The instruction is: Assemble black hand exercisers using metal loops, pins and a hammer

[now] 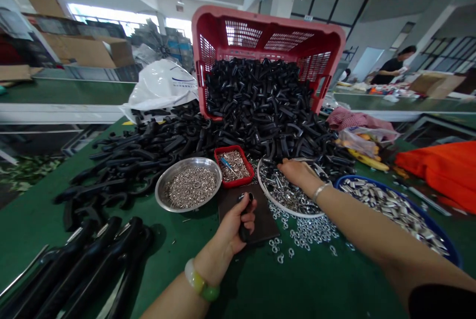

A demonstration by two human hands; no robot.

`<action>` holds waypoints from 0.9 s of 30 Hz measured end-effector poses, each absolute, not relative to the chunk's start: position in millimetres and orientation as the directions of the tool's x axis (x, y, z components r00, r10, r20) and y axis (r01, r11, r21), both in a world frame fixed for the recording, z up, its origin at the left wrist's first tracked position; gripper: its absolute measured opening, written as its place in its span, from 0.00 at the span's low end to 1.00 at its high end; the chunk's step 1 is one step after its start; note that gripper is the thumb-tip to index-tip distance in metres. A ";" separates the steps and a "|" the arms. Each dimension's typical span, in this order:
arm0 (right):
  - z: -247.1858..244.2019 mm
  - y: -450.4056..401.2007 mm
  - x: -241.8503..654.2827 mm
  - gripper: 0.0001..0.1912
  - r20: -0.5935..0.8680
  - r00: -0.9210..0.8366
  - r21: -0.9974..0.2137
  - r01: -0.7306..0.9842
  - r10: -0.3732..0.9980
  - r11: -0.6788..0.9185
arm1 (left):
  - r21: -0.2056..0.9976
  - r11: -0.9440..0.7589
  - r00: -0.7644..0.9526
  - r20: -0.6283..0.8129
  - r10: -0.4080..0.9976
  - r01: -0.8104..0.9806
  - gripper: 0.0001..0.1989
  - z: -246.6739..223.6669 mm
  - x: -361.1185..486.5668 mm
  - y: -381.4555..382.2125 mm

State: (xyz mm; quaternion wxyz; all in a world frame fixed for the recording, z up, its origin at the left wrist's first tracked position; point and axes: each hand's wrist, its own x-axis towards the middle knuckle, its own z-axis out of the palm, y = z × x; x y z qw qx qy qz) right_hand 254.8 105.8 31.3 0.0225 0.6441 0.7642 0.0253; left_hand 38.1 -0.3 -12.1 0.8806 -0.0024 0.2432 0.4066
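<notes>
A tipped red crate (pixel 267 26) spills black plastic parts (pixel 256 106) behind a steel bowl (pixel 188 184). The left hand (pixel 232 225) clamps a black part (pixel 244 233) over a dark mat (pixel 266 220); the open right hand (pixel 297 173) rests on a round tray of metal fittings (pixel 286 192).

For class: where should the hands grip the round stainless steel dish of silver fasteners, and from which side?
Grip the dish's raised rim at the near edge, coming from the front: the shallow lip stands over green tabletop, while black plastic parts and a red tray crowd its far side.
</notes>
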 end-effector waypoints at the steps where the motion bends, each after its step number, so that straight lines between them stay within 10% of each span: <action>1: 33.6 103.2 253.1 0.12 0.011 -0.169 0.057 0.984 0.986 0.168 | 0.179 0.673 0.561 -0.423 0.712 -0.718 0.10 -12.3 37.3 -0.1; 4: 42.1 81.0 243.9 0.12 0.079 -0.177 -0.051 0.982 0.981 0.181 | 0.140 0.683 0.589 -0.403 0.701 -0.717 0.10 -13.2 36.1 1.6; 8: 41.2 28.3 213.6 0.18 0.061 -0.194 -0.767 0.618 0.979 0.170 | 0.138 0.695 0.614 -0.369 0.698 -0.706 0.11 -15.7 36.4 2.2; 11: 32.3 -0.3 188.5 0.15 0.102 -0.209 -0.893 0.412 0.972 0.182 | 0.110 0.721 0.658 -0.334 0.675 -0.684 0.15 -17.5 34.4 1.0; 17: 36.4 -11.3 174.6 0.13 0.344 -0.161 -0.738 0.562 0.925 0.372 | 0.146 0.694 0.663 -0.211 0.718 -0.705 0.16 -14.9 23.8 3.4; 27: 55.2 -38.6 141.3 0.17 0.393 -0.569 0.057 0.799 0.722 0.599 | 0.458 0.607 0.576 -0.225 0.786 -0.649 0.24 -14.5 21.6 0.8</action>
